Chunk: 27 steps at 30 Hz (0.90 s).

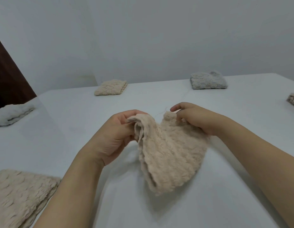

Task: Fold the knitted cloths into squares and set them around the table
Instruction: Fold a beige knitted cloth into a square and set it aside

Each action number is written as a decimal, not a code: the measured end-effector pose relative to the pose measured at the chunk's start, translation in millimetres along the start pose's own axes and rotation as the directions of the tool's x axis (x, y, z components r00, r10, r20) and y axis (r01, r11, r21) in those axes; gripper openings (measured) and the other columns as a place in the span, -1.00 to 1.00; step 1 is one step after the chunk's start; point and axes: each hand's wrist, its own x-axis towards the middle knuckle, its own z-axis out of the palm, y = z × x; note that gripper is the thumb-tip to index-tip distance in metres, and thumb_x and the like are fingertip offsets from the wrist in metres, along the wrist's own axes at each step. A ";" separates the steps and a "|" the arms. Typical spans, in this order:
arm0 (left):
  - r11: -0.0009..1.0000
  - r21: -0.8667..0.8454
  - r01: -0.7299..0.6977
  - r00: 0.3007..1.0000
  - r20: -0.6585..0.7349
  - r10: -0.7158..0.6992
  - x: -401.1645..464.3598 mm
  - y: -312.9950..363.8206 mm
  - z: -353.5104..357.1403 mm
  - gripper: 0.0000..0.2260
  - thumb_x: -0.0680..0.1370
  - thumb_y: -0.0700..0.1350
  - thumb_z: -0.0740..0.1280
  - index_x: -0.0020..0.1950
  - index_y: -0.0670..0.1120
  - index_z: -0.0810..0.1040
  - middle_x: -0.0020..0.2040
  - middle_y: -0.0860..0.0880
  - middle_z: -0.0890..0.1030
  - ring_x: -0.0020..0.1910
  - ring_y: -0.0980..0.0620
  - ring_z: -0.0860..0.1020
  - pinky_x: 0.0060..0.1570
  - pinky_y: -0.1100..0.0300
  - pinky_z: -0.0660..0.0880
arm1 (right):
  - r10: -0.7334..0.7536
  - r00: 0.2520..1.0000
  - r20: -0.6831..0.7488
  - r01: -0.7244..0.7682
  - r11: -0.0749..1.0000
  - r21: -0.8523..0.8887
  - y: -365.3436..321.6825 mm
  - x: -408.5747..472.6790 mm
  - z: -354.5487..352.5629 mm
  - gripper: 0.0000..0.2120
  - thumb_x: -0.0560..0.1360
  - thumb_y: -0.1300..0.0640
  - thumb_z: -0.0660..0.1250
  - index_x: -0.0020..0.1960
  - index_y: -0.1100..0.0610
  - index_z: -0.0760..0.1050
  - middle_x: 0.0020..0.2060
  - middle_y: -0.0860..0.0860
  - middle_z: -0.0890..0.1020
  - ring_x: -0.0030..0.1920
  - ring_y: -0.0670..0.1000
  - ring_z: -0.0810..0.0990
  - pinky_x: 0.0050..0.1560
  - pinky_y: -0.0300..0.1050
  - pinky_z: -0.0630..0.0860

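The left hand pinched one top corner of the beige cloth. The right hand pinched the other corner. Both grips were clamped, and the cloth sagged toward the counter.

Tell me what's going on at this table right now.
A person is folding a beige knitted cloth, pinching its upper corners with the left hand and right hand so it hangs above the white table. Folded cloths already sit around the table: two beige, one grey, one white.
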 end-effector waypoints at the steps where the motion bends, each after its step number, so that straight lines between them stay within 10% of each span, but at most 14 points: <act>1: 1.000 0.021 -0.020 0.999 -0.041 0.020 -0.6 0.7 -0.8 -0.86 0.34 -0.09 0.44 -0.15 -0.08 0.70 -0.17 -0.12 0.63 -0.05 -0.19 0.47 0.03 -0.10 0.36 | -0.002 1.000 0.003 0.002 0.996 0.086 -1.8 -0.3 -3.5 -0.75 0.50 0.26 0.20 0.10 0.04 0.53 -0.17 0.06 0.60 -0.38 -0.08 0.52 -0.33 -0.18 0.44; 6: 0.998 -0.028 -0.050 0.986 -0.157 0.045 -2.0 8.9 -7.8 -0.62 0.41 -0.03 0.32 -0.09 -0.38 0.51 -0.10 -0.25 0.53 -0.03 -0.23 0.45 0.09 -0.19 0.37 | -0.015 1.000 0.018 0.018 0.982 -0.187 -0.8 -0.6 -17.6 -0.85 0.48 0.23 0.34 0.04 0.14 0.56 -0.08 0.06 0.58 -0.10 0.02 0.49 -0.13 -0.12 0.40; 11: 0.987 0.147 0.059 0.907 -0.422 0.008 4.9 -3.2 8.1 -0.75 0.65 -0.24 0.19 -0.24 -0.11 0.45 -0.51 0.11 0.55 -0.48 0.23 0.52 -0.43 0.34 0.50 | 0.111 0.993 0.043 -0.061 0.784 -0.618 -7.9 -4.1 -21.8 -0.69 0.40 -0.03 0.46 -0.04 0.21 0.57 -0.28 0.08 0.54 -0.28 0.06 0.44 -0.18 -0.07 0.35; 13: 0.941 0.330 0.082 0.894 -0.441 0.076 9.6 -12.1 13.8 -0.78 0.63 -0.11 0.26 -0.19 -0.13 0.50 -0.39 0.07 0.62 -0.39 0.20 0.54 -0.31 0.19 0.55 | 0.118 0.992 0.050 -0.053 0.734 -0.677 -9.6 -5.8 -20.3 -0.72 0.42 -0.03 0.44 -0.09 0.20 0.58 -0.28 0.08 0.55 -0.28 0.06 0.45 -0.20 -0.09 0.35; 17: 0.765 0.594 0.249 0.879 -0.470 0.078 16.5 -33.3 8.0 -0.70 0.58 0.08 0.21 -0.20 -0.12 0.45 -0.30 0.04 0.56 -0.27 0.00 0.51 -0.17 -0.01 0.46 | 0.049 0.997 0.065 -0.016 0.900 -0.436 -12.0 -9.3 -18.2 -0.88 0.53 0.14 0.31 -0.06 0.20 0.54 -0.24 0.10 0.57 -0.30 0.06 0.47 -0.25 -0.12 0.39; 21: 0.692 0.682 0.237 0.909 -0.407 0.089 21.7 -35.1 16.2 -0.73 0.61 0.11 0.18 -0.21 0.01 0.49 -0.30 0.04 0.60 -0.16 -0.06 0.56 0.06 -0.13 0.49 | 0.039 0.969 0.244 -0.031 0.999 -0.037 -24.4 -15.3 -14.3 -0.57 0.61 -0.11 0.15 -0.02 0.23 0.58 -0.23 0.12 0.61 -0.35 0.05 0.49 -0.36 -0.16 0.38; 27: 0.706 0.693 0.146 0.942 -0.315 0.115 30.9 -37.7 20.2 -0.75 0.64 0.06 0.22 -0.16 -0.01 0.54 -0.28 0.05 0.58 -0.26 0.10 0.52 -0.20 0.10 0.45 | 0.139 0.947 0.288 -0.039 0.944 -0.327 -29.7 -19.9 -0.1 -0.50 0.42 -0.29 0.36 0.02 0.15 0.52 -0.21 0.04 0.56 -0.38 0.01 0.42 -0.38 -0.17 0.35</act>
